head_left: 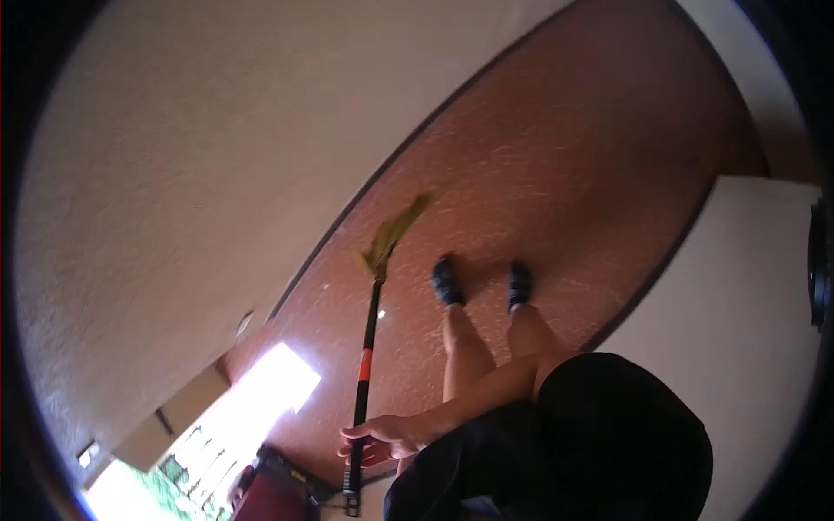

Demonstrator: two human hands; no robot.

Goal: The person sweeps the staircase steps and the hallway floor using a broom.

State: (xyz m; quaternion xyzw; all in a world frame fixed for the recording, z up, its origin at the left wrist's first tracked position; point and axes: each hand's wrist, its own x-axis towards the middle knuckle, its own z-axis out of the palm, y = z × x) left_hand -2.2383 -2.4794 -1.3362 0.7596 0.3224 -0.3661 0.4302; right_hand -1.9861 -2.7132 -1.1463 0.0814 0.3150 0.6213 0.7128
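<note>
A broom (pixel 370 334) with a black handle, an orange band and yellowish-green bristles slants over the reddish floor, left of the person's feet. My right hand (pixel 378 440) is closed around the lower-left part of its handle, near the end. My right forearm crosses in front of my body from the right. A small patch of skin shows under that wrist beside dark cloth; it may belong to my left arm, and my left hand's fingers cannot be told apart there. The bristles rest on or just above the floor.
A pale wall (pixel 191 174) with dark skirting runs along the left, and another pale wall (pixel 738 347) stands at right. My feet in dark shoes (pixel 446 280) are on the floor. At lower left are a dark red object (pixel 271 495) and a bright opening.
</note>
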